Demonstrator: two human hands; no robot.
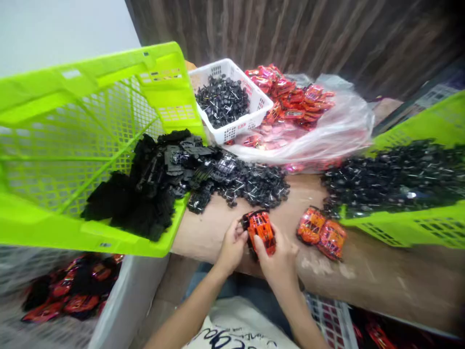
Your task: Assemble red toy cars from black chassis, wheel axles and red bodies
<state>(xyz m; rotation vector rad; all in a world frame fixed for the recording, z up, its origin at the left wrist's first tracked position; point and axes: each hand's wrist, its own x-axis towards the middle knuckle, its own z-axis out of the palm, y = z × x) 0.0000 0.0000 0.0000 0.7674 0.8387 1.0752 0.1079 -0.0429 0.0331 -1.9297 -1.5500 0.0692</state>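
Across the surface (381, 276), saw stock crowding the far side. At the left end, found a green crate (119, 72) tipped over, with black plates (181, 160) spilling from its mouth; at the right end, another crate (407, 230) heaped with black parts (395, 174). Toward the far edge, noted a clear plastic bag (339, 138) with orange-red shells (290, 97), and just left of it a white basket (250, 123) full of small black pieces (223, 102). In front of these, made out a pile of loose pieces (257, 186) with metal pins. Near the near edge, right of the hands, noticed a pair of orange cars (324, 234), touching.

By the near edge, around its middle, spotted a toy car (263, 230). Judged it light and stiff, likely slippery on the glossy top, with thin details easily scuffed; best taken by both long sides, low on the dark base. Found it squarely between the hands and gripped by both: left hand (233, 245) with fingertips curled against its left side, right hand (279, 257) with thumb across the orange top. Could not tell any contact with the surface.
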